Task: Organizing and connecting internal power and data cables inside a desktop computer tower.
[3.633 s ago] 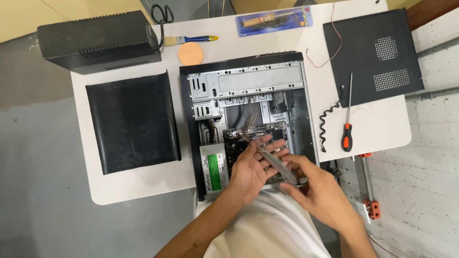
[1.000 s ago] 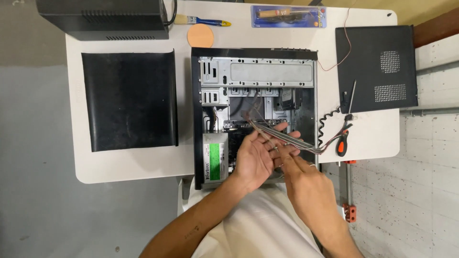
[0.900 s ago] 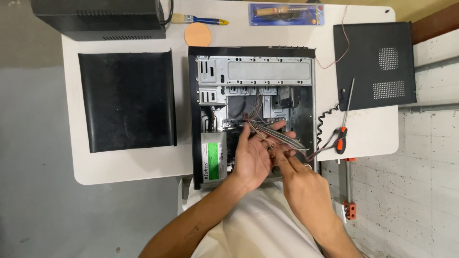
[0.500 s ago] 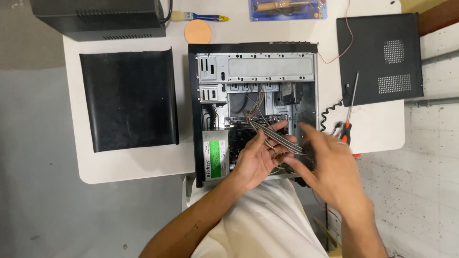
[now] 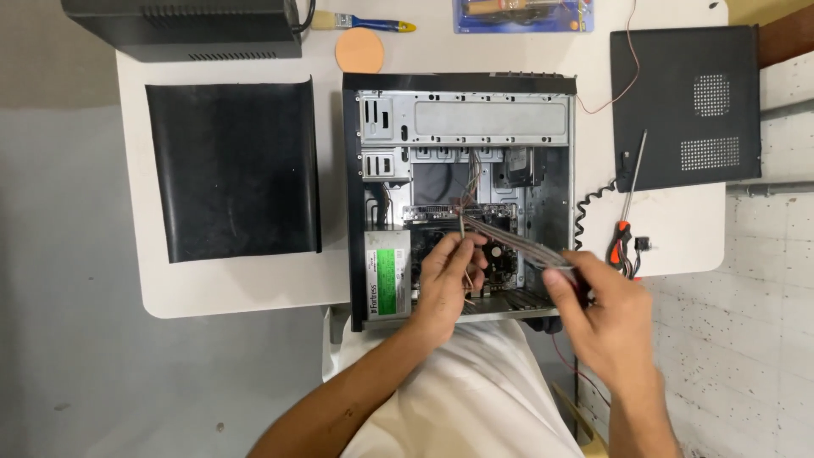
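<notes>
Left hand (image 5: 448, 276) grip closed, pinching thin wires (image 5: 463, 222) over the near part of the open computer case (image 5: 462, 195), fingers curled, forearm coming up from near-left. Right hand (image 5: 602, 309) grip closed on the near-right end of one flat grey ribbon cable (image 5: 517, 242), which runs from the case middle out over its near-right corner; palm down, wrist bent, arm rising from near-right.

Counts: two hands, one case lying open side up at the surface (image 5: 237, 288) centre, one green-labelled power supply (image 5: 387, 273) at its near-left corner just left of the left hand. One screwdriver (image 5: 626, 216) with red-black handle right of the case, near the right hand. One black side panel (image 5: 685, 106) far right, one black curved cover (image 5: 233, 168) left, one black box (image 5: 182, 27) far left, one orange round pad (image 5: 359, 51), one blue-handled brush (image 5: 363, 23), one blister pack (image 5: 521, 13) at far edge.

Versus half a second earlier: right hand has shifted right and nearer, off the case interior, dragging the ribbon end outward; left hand sits about the same spot.
</notes>
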